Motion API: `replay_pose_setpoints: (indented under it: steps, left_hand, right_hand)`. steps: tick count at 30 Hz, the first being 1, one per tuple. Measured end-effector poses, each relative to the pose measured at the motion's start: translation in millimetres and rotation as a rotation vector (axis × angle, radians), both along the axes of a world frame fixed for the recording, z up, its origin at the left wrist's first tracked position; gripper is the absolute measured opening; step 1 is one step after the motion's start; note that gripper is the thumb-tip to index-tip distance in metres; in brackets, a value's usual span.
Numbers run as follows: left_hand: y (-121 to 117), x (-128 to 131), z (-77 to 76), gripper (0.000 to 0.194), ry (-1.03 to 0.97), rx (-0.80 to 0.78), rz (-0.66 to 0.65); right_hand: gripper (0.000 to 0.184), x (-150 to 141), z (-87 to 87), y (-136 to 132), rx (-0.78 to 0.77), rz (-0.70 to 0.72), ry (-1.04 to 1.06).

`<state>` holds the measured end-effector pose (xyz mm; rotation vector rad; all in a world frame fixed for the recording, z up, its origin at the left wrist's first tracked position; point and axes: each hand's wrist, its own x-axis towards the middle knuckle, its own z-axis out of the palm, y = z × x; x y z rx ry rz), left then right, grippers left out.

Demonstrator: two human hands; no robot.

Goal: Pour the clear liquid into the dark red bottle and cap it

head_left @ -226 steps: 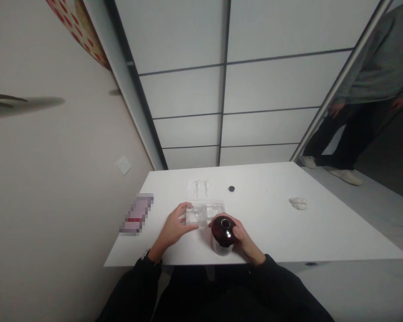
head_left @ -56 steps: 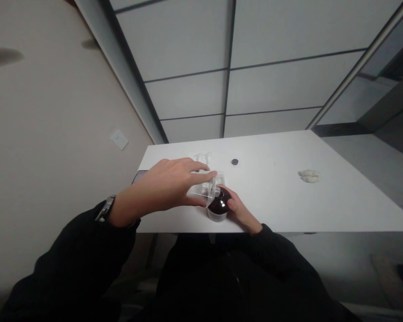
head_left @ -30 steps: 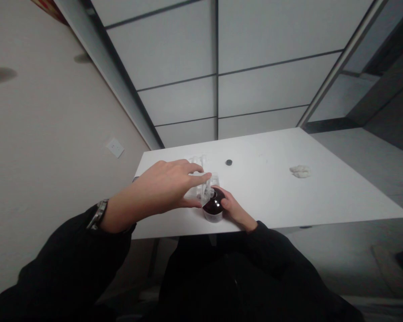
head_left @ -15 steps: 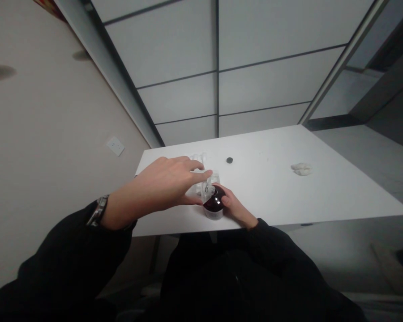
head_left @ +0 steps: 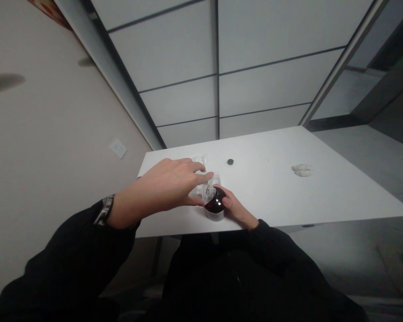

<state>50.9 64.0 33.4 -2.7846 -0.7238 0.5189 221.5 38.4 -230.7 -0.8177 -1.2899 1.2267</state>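
Note:
A dark red round bottle (head_left: 215, 205) stands near the front edge of the white table (head_left: 272, 188). My right hand (head_left: 235, 209) is wrapped round its right side. My left hand (head_left: 169, 185), raised over the table, grips a clear plastic tray (head_left: 206, 190) tipped steeply, its lower edge right at the bottle's open mouth. A watch shows on my left wrist. Another clear plastic piece (head_left: 199, 159) lies just behind my left fingers.
A small black cap (head_left: 230, 162) lies on the table behind the bottle. A crumpled white tissue (head_left: 301, 169) rests at the right. A beige wall with a socket (head_left: 118, 148) runs along the left; panelled sliding doors stand behind the table.
Over the last second little has moved: the tray stays tipped at the bottle's mouth. Seven seconds ago the tray lay flat on the table and a person stood at the right.

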Motion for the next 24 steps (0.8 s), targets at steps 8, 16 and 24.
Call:
replay_pose_setpoints:
  steps: [8,16,24]
  left_hand:
    - [-2.7,3.9,4.5,0.054,0.017,0.004,0.006]
    - [-2.5,9.0,4.3,0.053,0.039,0.009,0.005]
    - [-3.9,13.6,7.7,0.051,0.074,0.010,0.007]
  right_hand:
    - [0.093,-0.3,-4.8,1.0,-0.008,0.005,0.007]
    - [0.088,-1.4,-8.2,2.1,0.007,0.034,0.034]
    - [0.084,-2.3,-6.1,2.8,0.026,0.058,0.025]
